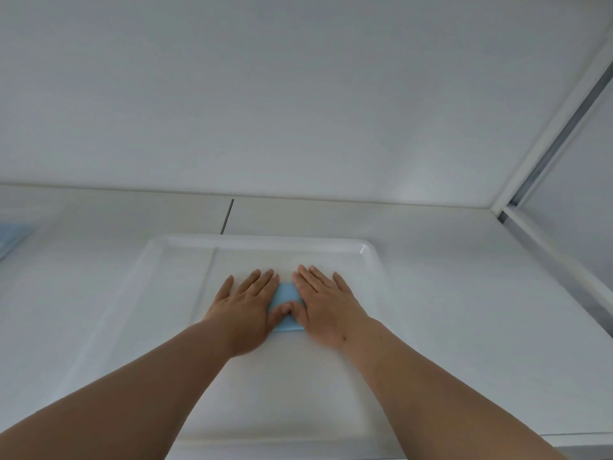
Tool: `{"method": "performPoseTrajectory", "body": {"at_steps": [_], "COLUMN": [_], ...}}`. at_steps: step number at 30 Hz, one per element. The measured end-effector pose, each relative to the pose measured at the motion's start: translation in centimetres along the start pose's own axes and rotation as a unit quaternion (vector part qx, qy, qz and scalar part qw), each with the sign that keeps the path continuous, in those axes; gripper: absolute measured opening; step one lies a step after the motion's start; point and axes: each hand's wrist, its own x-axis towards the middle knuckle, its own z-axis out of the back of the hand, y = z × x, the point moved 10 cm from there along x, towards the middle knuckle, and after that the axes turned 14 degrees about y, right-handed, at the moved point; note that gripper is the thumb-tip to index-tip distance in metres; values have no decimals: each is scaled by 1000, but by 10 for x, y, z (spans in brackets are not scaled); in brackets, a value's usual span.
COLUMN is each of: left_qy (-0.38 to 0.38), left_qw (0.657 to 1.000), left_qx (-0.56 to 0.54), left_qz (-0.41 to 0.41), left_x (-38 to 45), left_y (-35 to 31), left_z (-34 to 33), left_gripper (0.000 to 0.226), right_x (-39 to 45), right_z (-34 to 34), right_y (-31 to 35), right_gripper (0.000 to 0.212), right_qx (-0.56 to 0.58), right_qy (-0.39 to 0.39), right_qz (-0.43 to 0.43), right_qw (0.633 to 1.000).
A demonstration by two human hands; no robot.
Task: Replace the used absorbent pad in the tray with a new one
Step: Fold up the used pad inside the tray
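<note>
Pad (286, 295), the light blue one, sits folded small in the middle of the white tray (265, 240), long axis running 12 to 6. Left hand (243, 308) lies flat on its 9 o'clock edge, right hand (326, 308) flat on the 3 o'clock edge, fingers straight, thumbs meeting on top. Both equally close, so I'd guess they spread outward to unfold it. Another blue thing (11, 235) lies way off at 9 o'clock.

Both bare forearms reach forward, left hand (243, 305) and right hand (326, 305) lying palm-down, fingers (262, 277) straight, thumbs touching.
</note>
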Motion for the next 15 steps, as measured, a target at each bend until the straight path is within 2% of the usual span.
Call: {"method": "performPoseTrajectory", "body": {"at_steps": [5,8,13,15], "left_qy": [21,31,54,63], "left_qw": [1000,999,998,998], "left_qx": [6,12,20,25], "left_qz": [5,7,-1,-5], "left_x": [2,1,2,2], "left_y": [2,3,3,3], "left_z": [-3,-3,-5,-6], "left_gripper": [93,93,81,83], "right_x": [-1,-1,-2,-2], "right_z": [-4,-5,-4,-4], "right_y": [-2,-1,-1,-1], "right_gripper": [77,68,64,64], "right_qx": [-11,-14,-12,-8], "right_qy": [27,31,35,37], "right_qz": [-14,-11,-11,-11], "right_qw": [999,999,999,999]}}
